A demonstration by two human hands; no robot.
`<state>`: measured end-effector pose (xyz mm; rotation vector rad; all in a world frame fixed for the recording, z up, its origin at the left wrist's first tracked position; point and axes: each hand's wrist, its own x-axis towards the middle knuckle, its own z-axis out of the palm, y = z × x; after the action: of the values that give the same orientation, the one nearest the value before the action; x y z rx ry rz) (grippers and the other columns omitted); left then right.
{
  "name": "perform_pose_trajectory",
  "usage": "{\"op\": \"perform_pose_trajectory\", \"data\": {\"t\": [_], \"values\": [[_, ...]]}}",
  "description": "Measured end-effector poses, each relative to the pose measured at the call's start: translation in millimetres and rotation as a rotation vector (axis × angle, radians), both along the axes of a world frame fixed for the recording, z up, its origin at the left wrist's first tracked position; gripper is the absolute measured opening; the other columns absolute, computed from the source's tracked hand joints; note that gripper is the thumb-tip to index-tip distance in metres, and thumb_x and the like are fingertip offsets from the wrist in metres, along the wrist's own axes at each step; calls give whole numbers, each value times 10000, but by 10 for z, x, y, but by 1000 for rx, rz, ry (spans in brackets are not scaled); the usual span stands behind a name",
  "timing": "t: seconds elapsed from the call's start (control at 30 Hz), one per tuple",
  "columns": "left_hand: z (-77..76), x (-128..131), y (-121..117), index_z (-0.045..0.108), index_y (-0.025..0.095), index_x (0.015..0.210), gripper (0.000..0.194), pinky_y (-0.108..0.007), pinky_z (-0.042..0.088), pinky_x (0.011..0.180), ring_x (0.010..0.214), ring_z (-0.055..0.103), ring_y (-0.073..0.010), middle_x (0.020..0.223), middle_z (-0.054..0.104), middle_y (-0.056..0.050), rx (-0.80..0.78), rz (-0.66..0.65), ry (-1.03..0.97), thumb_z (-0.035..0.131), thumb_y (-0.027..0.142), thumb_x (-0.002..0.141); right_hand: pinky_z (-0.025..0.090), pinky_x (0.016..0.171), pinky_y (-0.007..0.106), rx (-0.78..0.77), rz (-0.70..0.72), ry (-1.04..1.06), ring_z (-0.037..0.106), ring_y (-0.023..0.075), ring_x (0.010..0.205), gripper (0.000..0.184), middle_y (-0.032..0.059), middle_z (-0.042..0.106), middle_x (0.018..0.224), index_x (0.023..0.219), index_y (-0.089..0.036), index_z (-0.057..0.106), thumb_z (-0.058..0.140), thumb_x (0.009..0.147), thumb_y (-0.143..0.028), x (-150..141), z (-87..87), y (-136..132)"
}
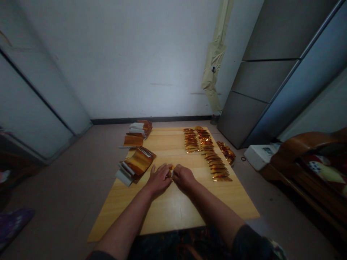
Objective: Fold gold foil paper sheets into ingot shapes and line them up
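Near the middle of the wooden board, my left hand (160,179) and my right hand (185,178) meet over a small piece of gold foil paper (172,174). Both hands have their fingers closed on it, and they hide most of it. To the left of my left hand lies a fanned stack of gold foil paper sheets (141,160) with pale backs. On the right side of the board, folded gold foil pieces (217,164) overlap in a long row. A shorter row of folded pieces (191,141) lies beside it.
The wooden board (173,216) stands low over the floor. More foil sheets (135,139) lie at its far left edge. Beyond the right edge is a heap of shiny gold pieces (227,153). A grey refrigerator (257,79), a white box (258,157) and a wooden seat (306,184) stand right.
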<state>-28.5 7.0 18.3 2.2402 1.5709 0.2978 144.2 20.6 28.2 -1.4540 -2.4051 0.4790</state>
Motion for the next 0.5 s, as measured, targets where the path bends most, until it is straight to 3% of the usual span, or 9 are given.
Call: {"op": "perform_pose_trajectory", "data": {"t": [0.23,0.5], "values": [[-36,20,-3,384,286,1417,552,-625,46,1166,1435,302,-267,1500,444,-73,29,25,5,480,388,883,300,611,237,7,-12,76,495,126,698,91,0,558,829,824,-211,634,548,842,-186,2,-50,-1],[26,45,-43,514,298,1261,393,-635,68,1157,1434,299,-255,1503,441,-35,33,28,-7,484,323,870,363,694,231,4,-85,424,476,131,756,193,-11,486,771,700,-188,532,477,679,-5,83,-139,57]]}}
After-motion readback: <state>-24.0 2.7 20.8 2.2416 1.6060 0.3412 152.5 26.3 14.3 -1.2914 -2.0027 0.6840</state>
